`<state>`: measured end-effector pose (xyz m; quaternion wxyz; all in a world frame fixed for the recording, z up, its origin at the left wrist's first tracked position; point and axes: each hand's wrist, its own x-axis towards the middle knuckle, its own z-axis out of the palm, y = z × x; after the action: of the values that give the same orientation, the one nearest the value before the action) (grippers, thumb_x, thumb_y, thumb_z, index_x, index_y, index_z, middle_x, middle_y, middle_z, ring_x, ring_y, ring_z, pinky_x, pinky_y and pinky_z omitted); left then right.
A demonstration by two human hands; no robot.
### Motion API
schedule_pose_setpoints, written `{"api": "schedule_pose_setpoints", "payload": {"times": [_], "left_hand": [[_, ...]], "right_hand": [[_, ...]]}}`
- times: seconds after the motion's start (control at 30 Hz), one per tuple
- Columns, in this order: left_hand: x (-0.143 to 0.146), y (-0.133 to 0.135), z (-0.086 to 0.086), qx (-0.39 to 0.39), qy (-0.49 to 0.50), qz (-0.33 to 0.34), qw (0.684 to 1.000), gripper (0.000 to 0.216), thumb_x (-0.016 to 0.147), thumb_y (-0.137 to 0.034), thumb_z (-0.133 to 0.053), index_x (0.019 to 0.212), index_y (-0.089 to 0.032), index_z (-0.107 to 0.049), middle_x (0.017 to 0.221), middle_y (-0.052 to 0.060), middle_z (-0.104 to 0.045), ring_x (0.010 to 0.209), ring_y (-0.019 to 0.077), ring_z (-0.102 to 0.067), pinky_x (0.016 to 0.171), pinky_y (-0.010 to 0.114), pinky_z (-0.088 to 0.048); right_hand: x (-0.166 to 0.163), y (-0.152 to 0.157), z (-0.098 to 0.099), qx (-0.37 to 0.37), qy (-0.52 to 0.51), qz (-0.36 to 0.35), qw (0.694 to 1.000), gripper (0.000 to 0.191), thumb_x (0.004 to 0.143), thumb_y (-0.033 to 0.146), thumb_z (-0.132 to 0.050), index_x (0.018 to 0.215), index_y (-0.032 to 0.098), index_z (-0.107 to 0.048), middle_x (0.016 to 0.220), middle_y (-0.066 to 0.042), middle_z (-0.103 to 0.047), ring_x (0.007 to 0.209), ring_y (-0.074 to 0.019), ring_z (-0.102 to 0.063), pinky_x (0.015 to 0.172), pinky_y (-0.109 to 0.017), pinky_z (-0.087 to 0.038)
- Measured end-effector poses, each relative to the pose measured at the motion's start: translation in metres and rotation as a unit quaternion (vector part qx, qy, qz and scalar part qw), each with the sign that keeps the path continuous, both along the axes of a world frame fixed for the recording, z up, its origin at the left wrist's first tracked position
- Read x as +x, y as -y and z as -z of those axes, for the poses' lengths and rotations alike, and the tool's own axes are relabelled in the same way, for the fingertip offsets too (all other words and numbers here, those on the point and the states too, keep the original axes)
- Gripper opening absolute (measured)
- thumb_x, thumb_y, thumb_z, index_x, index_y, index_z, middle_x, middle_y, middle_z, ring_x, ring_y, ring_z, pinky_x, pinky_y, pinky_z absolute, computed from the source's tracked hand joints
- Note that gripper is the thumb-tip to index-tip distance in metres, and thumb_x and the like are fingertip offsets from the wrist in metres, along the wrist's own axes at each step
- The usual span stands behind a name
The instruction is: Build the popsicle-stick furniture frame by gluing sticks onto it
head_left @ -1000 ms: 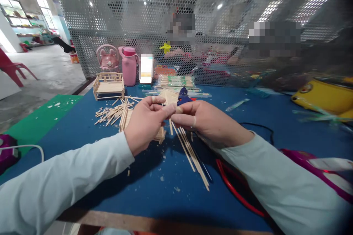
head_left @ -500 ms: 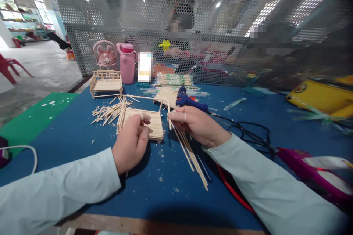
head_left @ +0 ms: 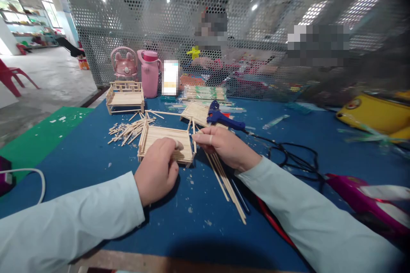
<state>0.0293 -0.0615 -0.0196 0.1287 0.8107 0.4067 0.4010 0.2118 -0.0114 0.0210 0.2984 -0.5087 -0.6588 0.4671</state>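
A miniature bench [head_left: 166, 134] made of thin wooden sticks stands on the blue table. My left hand [head_left: 158, 169] lies over its near edge with bent fingers, gripping it; the fingertips are partly hidden. Between thumb and fingers, my right hand [head_left: 222, 145] pinches a short wooden stick [head_left: 194, 130], upright along the bench's right end. Whether the stick touches the frame I cannot tell. Several long sticks [head_left: 229, 185] lie under and in front of my right hand. Just behind it rests a blue glue gun [head_left: 221, 117], next to a flat stick panel [head_left: 195, 113].
A similar stick bench [head_left: 125, 98] stands at the back left, near a pile of short sticks [head_left: 130, 130]. Behind are a pink bottle [head_left: 150, 74] and bundled sticks [head_left: 205, 92]. A black cable [head_left: 288, 149] and purple tool [head_left: 349, 187] lie right. A perforated metal screen [head_left: 256, 30] borders the table.
My right hand has brought the short stick left, up to the bench's right end. My left hand stays at the bench, its fingers lying lower. The whole view has shifted slightly.
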Motion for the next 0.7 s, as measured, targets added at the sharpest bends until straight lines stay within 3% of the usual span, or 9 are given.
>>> {"api": "schedule_pose_setpoints", "payload": {"times": [0.47, 0.53, 0.6, 0.7], "left_hand": [[0.002, 0.003, 0.001, -0.005, -0.008, 0.001, 1.0, 0.031, 0.067, -0.003, -0.043, 0.094, -0.016, -0.049, 0.094, 0.009, -0.057, 0.092, 0.0219, -0.051, 0.081, 0.037, -0.044], [0.001, 0.008, -0.012, 0.007, 0.0, 0.006, 1.0, 0.031, 0.068, -0.002, -0.043, 0.096, -0.016, -0.049, 0.096, 0.01, -0.057, 0.095, 0.0215, -0.051, 0.084, 0.037, -0.043], [-0.006, 0.009, -0.036, 0.016, 0.028, 0.007, 0.999, 0.03, 0.071, -0.004, -0.045, 0.098, -0.017, -0.05, 0.099, 0.008, -0.058, 0.096, 0.0203, -0.052, 0.085, 0.035, -0.042], [-0.026, -0.008, -0.073, 0.001, 0.159, -0.036, 0.987, 0.015, 0.076, -0.014, -0.05, 0.089, -0.02, -0.054, 0.088, 0.003, -0.06, 0.082, 0.0158, -0.055, 0.076, 0.029, -0.044]], "right_hand": [[-0.002, 0.003, -0.003, -0.022, -0.003, 0.005, 1.0, 0.036, 0.06, 0.048, -0.065, 0.05, 0.018, -0.047, 0.045, 0.007, -0.038, 0.045, -0.007, -0.029, 0.048, -0.026, -0.019], [-0.003, 0.004, -0.004, -0.029, -0.003, 0.004, 1.0, 0.036, 0.059, 0.047, -0.065, 0.05, 0.018, -0.046, 0.045, 0.007, -0.038, 0.044, -0.0068, -0.028, 0.047, -0.026, -0.019], [-0.003, 0.004, -0.005, -0.035, -0.004, 0.003, 0.999, 0.036, 0.059, 0.047, -0.065, 0.049, 0.018, -0.045, 0.044, 0.007, -0.037, 0.044, -0.0067, -0.027, 0.047, -0.026, -0.018], [-0.003, 0.005, -0.006, -0.042, -0.005, 0.008, 0.999, 0.035, 0.06, 0.046, -0.064, 0.05, 0.019, -0.046, 0.044, 0.007, -0.037, 0.043, -0.0067, -0.027, 0.046, -0.026, -0.018]]}}
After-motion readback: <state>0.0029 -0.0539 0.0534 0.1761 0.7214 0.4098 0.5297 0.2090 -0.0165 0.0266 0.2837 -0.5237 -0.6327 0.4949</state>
